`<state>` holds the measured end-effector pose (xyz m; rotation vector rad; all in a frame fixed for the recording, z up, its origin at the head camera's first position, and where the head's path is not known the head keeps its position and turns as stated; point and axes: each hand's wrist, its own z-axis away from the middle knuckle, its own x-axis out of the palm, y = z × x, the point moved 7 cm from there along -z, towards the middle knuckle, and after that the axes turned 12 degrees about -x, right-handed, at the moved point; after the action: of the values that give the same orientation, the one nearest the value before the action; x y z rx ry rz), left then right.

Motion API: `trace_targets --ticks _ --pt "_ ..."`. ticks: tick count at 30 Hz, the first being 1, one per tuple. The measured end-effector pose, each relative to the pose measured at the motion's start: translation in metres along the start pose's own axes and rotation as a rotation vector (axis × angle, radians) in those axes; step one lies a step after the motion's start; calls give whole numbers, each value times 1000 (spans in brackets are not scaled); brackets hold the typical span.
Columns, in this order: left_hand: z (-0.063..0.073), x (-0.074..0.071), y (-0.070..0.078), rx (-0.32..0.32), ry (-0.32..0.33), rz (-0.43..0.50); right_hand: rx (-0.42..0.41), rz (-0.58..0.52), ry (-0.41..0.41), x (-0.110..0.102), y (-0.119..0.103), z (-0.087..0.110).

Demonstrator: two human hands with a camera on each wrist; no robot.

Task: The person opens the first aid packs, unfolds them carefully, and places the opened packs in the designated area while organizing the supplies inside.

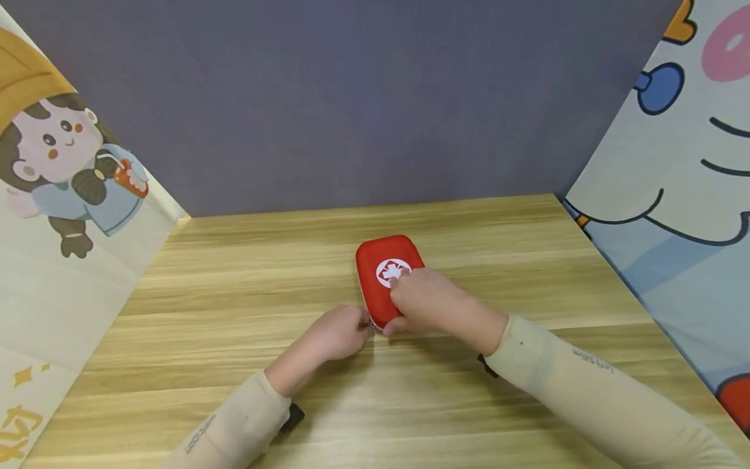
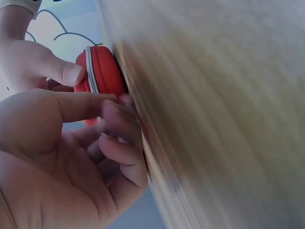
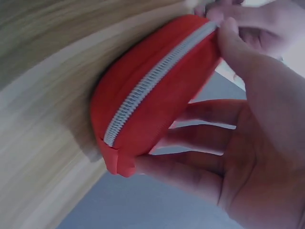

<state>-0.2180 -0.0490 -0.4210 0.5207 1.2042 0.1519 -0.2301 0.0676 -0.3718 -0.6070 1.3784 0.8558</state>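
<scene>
The wooden table bore the red case. The right hand gripped its near right side, as if to steady it; the left hand pinched, probably, the zip's half-hidden pull.

The bench has a pale wood-grain top with light and dark streaks. A plain grey-blue wall rises along its far edge. Beside the left edge stands a cream wall printed with a cartoon child and small gold stars. Beyond the right edge, a white and light-blue wall carries thick black curves, a pink oval and a blue shape. Soft light leaves a dull sheen on the wood.
</scene>
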Motion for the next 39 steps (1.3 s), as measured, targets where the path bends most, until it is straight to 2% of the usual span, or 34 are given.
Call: trace_targets --ticks 3,6,9,13,17,21,27,35,39 --pt "4 -4 -5 -25 1 -24 32 4 -23 -6 6 1" --pt "6 -11 -15 -87 49 -64 49 9 -65 -11 13 2" --pt "2 -20 -29 -157 97 -83 36 -48 -125 -10 19 4" --pt "-15 -29 -43 -197 99 -54 37 -162 -171 2 34 6" --pt "-33 -37 -54 -220 88 -65 59 -273 -115 12 49 0" --pt "-44 -44 -61 -229 73 -96 75 -346 -63 19 55 -6" --pt "-49 -51 -65 -206 61 -101 90 -283 -30 16 55 -14" --pt "-38 -48 -66 -180 26 -75 73 -222 -23 13 52 -18" --pt "-30 -44 -64 -167 22 -98 66 -210 -21 12 49 -20"
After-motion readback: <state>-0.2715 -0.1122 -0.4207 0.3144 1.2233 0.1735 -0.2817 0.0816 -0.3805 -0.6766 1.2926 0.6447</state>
